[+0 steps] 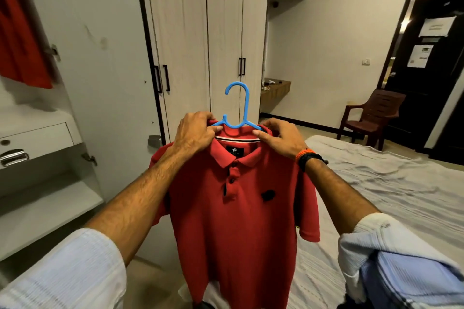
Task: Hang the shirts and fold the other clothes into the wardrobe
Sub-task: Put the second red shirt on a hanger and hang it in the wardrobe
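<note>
- One wide-angle view from the person's head, facing forward and slightly down; both forearms reach in from the bottom corners
- Close on the red polo shirt (241, 198) held at centre; open wardrobe (37, 138) along the left edge; bed (391, 190) along the right

One red polo shirt (241, 208); one blue plastic hanger (238, 108); two hands; one brown plastic chair (371, 118); one grey-sheeted bed (389, 183).

Shirt (236, 198) on hanger (238, 108), wardrobe (82, 63) left, bed (389, 188) right
</note>
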Available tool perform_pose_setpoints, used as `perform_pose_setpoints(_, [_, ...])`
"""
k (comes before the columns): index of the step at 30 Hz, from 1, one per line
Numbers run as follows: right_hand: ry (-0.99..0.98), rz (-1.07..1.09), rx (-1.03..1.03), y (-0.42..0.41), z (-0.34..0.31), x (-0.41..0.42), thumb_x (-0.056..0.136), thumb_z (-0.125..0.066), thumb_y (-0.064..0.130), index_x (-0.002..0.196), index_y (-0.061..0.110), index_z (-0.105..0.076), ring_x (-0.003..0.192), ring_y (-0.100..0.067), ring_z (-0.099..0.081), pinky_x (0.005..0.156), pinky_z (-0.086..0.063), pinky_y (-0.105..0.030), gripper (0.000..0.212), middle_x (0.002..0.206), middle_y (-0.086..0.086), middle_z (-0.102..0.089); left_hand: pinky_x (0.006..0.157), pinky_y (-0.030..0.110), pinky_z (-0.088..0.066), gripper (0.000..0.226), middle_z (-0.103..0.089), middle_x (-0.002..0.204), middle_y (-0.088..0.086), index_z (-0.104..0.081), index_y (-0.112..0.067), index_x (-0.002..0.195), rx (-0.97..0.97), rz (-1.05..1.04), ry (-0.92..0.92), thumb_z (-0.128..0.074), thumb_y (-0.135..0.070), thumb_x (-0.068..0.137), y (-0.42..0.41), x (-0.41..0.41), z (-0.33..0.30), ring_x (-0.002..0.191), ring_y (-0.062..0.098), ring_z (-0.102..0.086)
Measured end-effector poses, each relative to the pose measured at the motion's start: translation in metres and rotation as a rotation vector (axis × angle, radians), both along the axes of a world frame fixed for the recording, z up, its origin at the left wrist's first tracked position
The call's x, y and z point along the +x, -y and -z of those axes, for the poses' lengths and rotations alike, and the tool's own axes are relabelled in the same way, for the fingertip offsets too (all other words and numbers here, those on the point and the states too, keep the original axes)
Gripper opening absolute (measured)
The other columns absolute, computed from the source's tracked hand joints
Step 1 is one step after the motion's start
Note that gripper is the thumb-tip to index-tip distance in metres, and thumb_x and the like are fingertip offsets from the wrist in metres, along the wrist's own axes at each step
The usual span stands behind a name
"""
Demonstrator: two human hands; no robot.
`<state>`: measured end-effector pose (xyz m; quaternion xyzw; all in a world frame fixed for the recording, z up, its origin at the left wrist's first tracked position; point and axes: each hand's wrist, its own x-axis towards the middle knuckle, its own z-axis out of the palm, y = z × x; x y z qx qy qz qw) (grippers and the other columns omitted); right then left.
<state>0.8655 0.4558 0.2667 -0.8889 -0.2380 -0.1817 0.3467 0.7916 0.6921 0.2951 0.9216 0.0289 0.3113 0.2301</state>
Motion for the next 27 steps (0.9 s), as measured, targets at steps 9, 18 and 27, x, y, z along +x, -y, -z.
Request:
perform_pose_setpoints(9, [-0.006,-0.369,0.000,-0.078,-0.008,-0.011,0.087,-0.067,0.049,0.105,0.024,-0.066,0.071,-0.012,-0.059,0.068,-0.048,-0.030,0.031,0.080,0.006,-0.066,0.077,0.029,-0.046,0.022,-0.072,0.093,0.005,-0.073,-0.014,0.098,-0.098,-0.252,-0.019,-0.074,-0.029,0.082,-0.061,-0.066,-0.010,0.087,0.021,-0.062])
perform_pose_setpoints(18, [0.265,-0.438,0.013,-0.225,-0.029,-0.053,0.086,-0.046,0.062,0.103,0.025,-0.066,0.077,-0.031,-0.065,0.065,-0.052,-0.040,0.046,0.080,-0.005,-0.071,0.075,0.028,-0.046,0.022,-0.072,0.092,0.004,-0.073,-0.015,0.099,-0.127,-0.464,0.031,-0.074,-0.031,0.083,-0.161,-0.139,-0.027,0.090,0.023,-0.063])
perform_pose_setpoints(27, [0.344,-0.462,0.124,-0.405,-0.087,-0.082,0.088,-0.065,0.048,0.097,0.025,-0.071,0.082,-0.029,-0.066,0.064,-0.045,-0.034,0.026,0.078,-0.002,-0.072,0.084,0.034,-0.049,0.042,-0.064,0.109,0.002,-0.063,-0.020,0.106,0.060,-0.619,0.329,-0.084,-0.028,0.071,-0.314,-0.192,-0.053,0.098,0.023,-0.062])
